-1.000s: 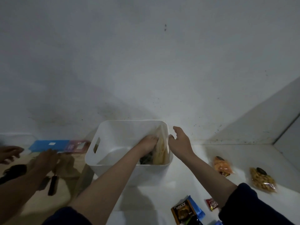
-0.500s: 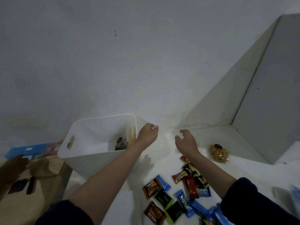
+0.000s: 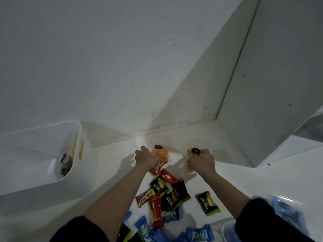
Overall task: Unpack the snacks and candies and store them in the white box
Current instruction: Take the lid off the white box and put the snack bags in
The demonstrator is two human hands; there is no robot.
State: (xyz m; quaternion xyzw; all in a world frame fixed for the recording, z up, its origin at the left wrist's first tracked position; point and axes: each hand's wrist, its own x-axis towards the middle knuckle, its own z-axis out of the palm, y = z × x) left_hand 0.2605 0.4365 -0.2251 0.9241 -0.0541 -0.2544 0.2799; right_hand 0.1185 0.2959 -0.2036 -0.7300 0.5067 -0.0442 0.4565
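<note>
Head view: a small clear bag of orange snacks with a dark round label is gripped by the left hand, and a clear bag of yellow nuts by the right hand, seemingly for carrying together to the white plastic box, well apart at left with a few items inside. Loose wrappers near the forearms can be read as "Nextar", "beng-beng" and "Kalpa".
</note>
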